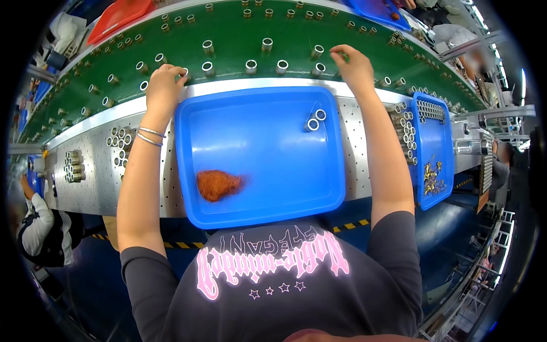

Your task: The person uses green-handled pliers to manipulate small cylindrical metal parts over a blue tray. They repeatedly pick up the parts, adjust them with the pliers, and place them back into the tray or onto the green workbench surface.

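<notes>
Both my arms reach over a blue tray [256, 219] toward a green conveyor belt [236, 48]. At the belt's near edge, my left hand [163, 88] has its fingers closed on a short metal sleeve [186, 74], partly hidden by them. My right hand [354, 69] hovers over the belt, fingers bent and a little apart, with nothing visible in them. Closest to it are two standing sleeves, an upper one [318, 52] and a lower one [319, 69]. Inside the tray, two sleeves stand at the upper right, and a reddish-brown fibrous wad [217, 185] lies at the lower left.
Sleeves stand grouped on the perforated metal table [97, 196] to the left and right. A second blue tray [423, 196] at right holds rows of sleeves and small brass-coloured pieces. A red tray [117, 20] is at the far left. Other people work around the line.
</notes>
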The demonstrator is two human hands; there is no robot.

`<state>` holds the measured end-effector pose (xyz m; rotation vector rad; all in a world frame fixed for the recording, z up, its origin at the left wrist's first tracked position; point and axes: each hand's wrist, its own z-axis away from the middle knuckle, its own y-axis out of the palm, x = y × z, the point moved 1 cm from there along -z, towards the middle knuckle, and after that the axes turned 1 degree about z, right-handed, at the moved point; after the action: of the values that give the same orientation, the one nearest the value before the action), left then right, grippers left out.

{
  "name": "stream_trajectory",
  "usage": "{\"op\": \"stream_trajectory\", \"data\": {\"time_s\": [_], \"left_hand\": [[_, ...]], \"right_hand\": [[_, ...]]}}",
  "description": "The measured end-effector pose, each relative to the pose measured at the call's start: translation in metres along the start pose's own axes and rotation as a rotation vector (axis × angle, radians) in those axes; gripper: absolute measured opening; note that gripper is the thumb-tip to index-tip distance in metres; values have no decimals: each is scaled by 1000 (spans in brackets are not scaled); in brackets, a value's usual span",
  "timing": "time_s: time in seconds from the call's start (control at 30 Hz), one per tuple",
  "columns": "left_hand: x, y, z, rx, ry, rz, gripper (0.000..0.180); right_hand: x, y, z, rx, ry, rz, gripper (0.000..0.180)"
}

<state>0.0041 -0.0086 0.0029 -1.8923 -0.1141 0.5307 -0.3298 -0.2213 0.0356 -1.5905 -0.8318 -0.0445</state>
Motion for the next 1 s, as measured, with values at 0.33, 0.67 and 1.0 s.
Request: {"op": "stream_trajectory", "data": {"time_s": [0.33, 0.67, 1.0], "left_hand": [[-67, -31, 40, 13, 142, 596, 15], [-131, -43, 102, 408, -172, 1557, 40], [-135, -55, 131, 256, -131, 1215, 44]], "right_hand": [[20, 30, -22, 49, -114, -14, 16], [114, -3, 107, 507, -240, -843, 13], [158, -7, 155, 86, -678, -190, 22]]}}
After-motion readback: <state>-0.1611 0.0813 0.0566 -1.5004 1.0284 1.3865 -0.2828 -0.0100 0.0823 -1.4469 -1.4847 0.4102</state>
